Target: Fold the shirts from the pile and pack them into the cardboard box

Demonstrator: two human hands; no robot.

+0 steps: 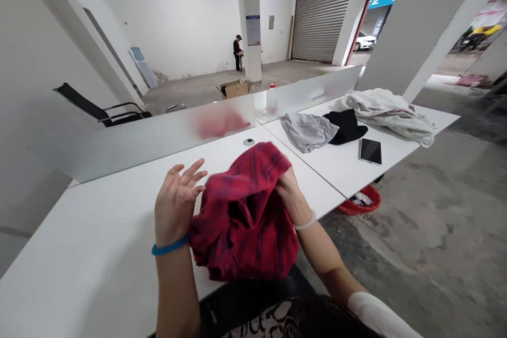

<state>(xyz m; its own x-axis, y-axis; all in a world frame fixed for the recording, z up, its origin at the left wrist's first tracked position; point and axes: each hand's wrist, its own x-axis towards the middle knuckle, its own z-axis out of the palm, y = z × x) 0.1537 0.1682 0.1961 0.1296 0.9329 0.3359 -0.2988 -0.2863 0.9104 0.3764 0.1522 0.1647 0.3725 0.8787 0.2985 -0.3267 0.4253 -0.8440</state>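
The red checked cloth (241, 216) is bunched above the near edge of the white table (99, 232), low in the centre. The right hand (291, 195) grips its upper right part. The left hand (176, 203) is wide open with fingers spread, at its left side.

item: red plaid cloth (243, 211), dark stripes, soft fabric
state: bunched up, deep folds, top part blurred
pose: lifted, upper-rt edge gripped by R hand (291, 193), bulk sags down
loc: over near edge of white desk (99, 232), in front of torso
L side: just beside L hand (176, 203), fingers spread
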